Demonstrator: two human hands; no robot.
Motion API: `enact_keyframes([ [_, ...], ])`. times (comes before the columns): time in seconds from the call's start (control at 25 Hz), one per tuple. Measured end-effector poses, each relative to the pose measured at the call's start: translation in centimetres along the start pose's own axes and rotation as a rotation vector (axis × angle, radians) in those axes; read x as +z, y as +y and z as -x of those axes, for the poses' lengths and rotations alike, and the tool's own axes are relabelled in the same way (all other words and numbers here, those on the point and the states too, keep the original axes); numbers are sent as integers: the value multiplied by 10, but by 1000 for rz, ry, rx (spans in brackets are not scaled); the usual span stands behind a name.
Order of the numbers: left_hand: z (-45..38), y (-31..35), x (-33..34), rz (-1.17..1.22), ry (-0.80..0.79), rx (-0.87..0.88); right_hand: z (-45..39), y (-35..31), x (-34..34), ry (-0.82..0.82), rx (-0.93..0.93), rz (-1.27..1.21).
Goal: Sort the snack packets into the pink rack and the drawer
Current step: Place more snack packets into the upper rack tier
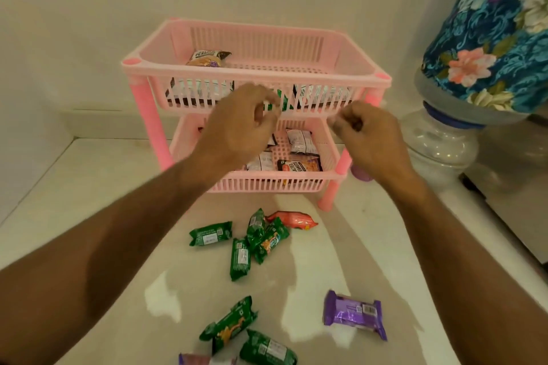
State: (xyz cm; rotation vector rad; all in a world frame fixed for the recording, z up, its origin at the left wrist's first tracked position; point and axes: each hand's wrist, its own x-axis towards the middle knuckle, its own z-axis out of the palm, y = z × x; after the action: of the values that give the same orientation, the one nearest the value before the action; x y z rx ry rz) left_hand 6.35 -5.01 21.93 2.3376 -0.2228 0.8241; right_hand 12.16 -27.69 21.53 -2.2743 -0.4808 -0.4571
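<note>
The pink rack [311,80] has two tiers and stands at the back of the white table [89,187]. Its top tier holds a peanut packet [209,58], and a green packet [281,101] shows through the slats. Several packets [299,154] lie in the lower tier. My left hand [237,127] hovers before the rack's front with loosely curled fingers and nothing in it. My right hand [370,133] is closed at the rack's right front, with nothing showing in it. Green packets [261,237], an orange one [293,219] and a purple one [353,314] lie loose on the table. No drawer is in view.
A water bottle in a floral cover [489,24] sits on a clear stand [439,139] at the right. A small purple object [360,173] sits behind the rack's right front leg. More green packets [228,326] lie near the front edge. A wall stands close behind the rack.
</note>
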Motion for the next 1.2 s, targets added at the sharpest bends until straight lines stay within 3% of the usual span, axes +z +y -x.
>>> enact_keyframes([
  [0.12, 54, -13, 46, -70, -229, 20, 49, 36, 17, -138, 70, 1],
  [0.24, 89, -31, 98, -151, -477, -67, 93, 67, 32, -253, 181, 47],
  [0.32, 102, -43, 127, -184, -552, -94, 117, 83, 39, -341, 248, 66],
  [0.92, 106, -71, 215, -508, -815, -47, 233, 138, 30, -846, 355, 318],
  [1.2, 107, -73, 223, -620, -824, -12, 246, 131, 41, -747, 177, 488],
])
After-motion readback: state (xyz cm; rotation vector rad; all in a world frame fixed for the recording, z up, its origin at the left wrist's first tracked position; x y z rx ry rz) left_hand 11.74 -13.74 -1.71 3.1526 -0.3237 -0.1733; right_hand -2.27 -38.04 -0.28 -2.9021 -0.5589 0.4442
